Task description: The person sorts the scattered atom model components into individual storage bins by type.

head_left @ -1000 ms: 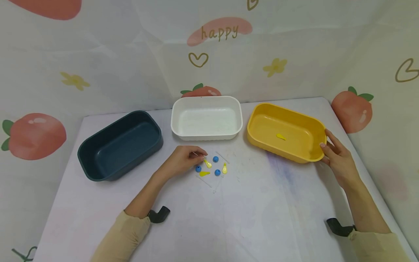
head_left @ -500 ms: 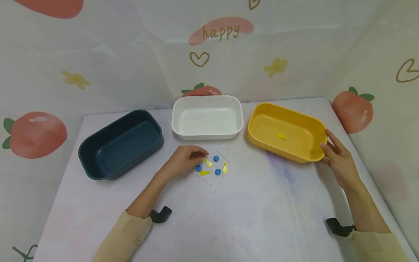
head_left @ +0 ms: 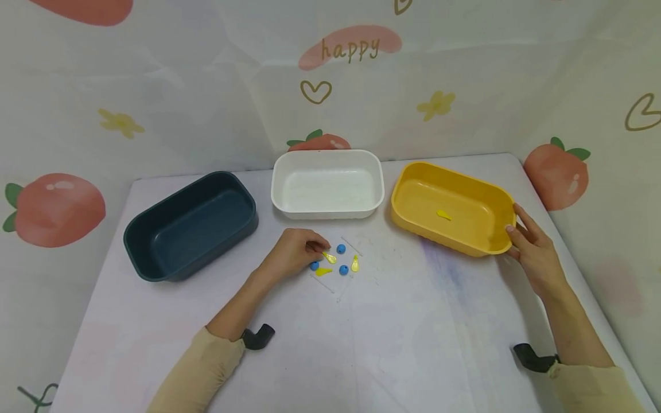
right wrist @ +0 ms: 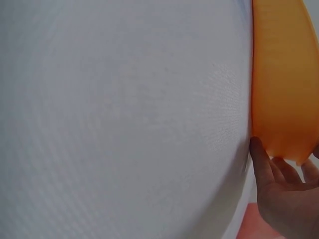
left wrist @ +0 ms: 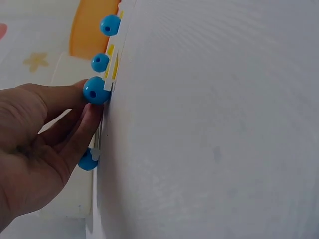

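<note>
My left hand (head_left: 293, 252) is low over a group of small pieces, its fingertips at the narrow end of a yellow drop-shaped piece (head_left: 329, 258). In the left wrist view, a blue bead (left wrist: 96, 90) overlaps the fingertips and another blue bead (left wrist: 88, 160) shows below the fingers. I cannot tell whether the left fingers pinch anything. My right hand (head_left: 537, 255) grips the right end of a yellow bin (head_left: 454, 238), thumb over the rim and fingers along the outside. Inside the bin lies one yellow piece (head_left: 443, 215).
A white bin (head_left: 326, 215) stands at the back middle, with a dark teal bin (head_left: 191, 269) at left. Two more yellow pieces, blue beads such as one bead (head_left: 343, 270), and thin pale sticks (head_left: 322, 284) lie on the white-covered table (head_left: 403, 344). A printed cloth hangs behind.
The left hand edges slightly right and its fingertips draw down closer to the yellow piece. My right hand keeps its place on the yellow bin.
</note>
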A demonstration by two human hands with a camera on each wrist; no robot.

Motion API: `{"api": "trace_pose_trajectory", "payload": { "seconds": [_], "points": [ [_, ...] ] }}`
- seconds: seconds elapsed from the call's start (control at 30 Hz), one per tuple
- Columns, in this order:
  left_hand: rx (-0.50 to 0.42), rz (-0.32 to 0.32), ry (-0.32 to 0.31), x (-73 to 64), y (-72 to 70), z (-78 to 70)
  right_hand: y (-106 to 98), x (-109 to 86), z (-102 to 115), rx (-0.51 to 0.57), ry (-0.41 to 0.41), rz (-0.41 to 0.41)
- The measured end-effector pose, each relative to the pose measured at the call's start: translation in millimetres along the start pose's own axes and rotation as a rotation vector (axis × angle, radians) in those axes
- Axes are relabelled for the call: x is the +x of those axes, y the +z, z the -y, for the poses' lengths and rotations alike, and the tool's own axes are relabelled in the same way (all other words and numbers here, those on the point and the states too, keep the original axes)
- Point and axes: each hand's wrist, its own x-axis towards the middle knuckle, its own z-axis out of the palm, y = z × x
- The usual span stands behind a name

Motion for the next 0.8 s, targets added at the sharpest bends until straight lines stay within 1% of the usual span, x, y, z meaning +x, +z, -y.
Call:
{"api": "trace_pose_trajectory", "payload": {
  "seconds": [0.13, 0.2, 0.37, 0.53, 0.8],
  "points": [
    [0.055, -0.004, 0.023, 0.8, 2.5, -2.5, -0.2, 0.2, -1.3, 0.002, 0.014, -0.005],
    [0.082, -0.007, 0.025, 0.6, 3.8, -3.8, -0.4, 0.4, -1.8, 0.002, 0.020, -0.008],
    [0.135, -0.021, 0.051, 0.5, 6.2, -4.6, -0.4, 0.6, -1.5, -0.023, 0.021, -0.010],
    [0.170, -0.026, 0.079, 1.4, 7.1, -4.2, 0.4, 0.5, -0.5, -0.046, 0.027, -0.014],
    [0.201, -0.022, 0.079, 2.2, 8.0, -5.8, 0.1, 0.5, -0.8, -0.040, 0.011, -0.007]
  ]
}}
